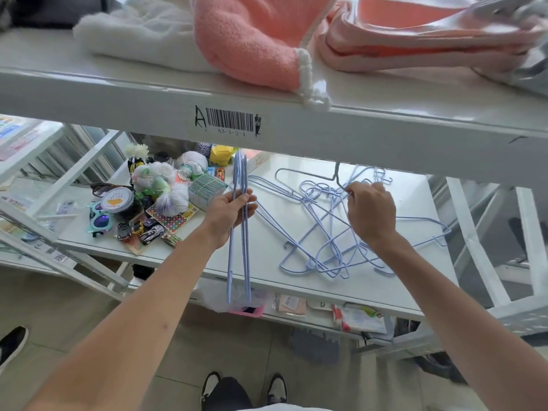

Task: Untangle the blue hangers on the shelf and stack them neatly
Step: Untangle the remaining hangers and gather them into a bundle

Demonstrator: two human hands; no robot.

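My left hand (pixel 229 215) is shut on a small bunch of pale blue wire hangers (pixel 241 253), held edge-on and upright over the front of the white shelf (pixel 267 262). To the right, a tangled heap of blue hangers (pixel 329 232) lies flat on the shelf. My right hand (pixel 370 212) reaches into the back of that heap, its fingertips pinched on a hanger's wire near the hook. The far ends of some hangers are hidden under the upper shelf's beam.
Toys, sunglasses (pixel 99 219), toy cars (pixel 148 231), a round tin (pixel 117 201) and packets crowd the shelf's left part. The upper shelf beam (pixel 296 129) with a barcode label hangs just above my hands, carrying pink (pixel 249 40) and white fabric. Lower shelves hold packets.
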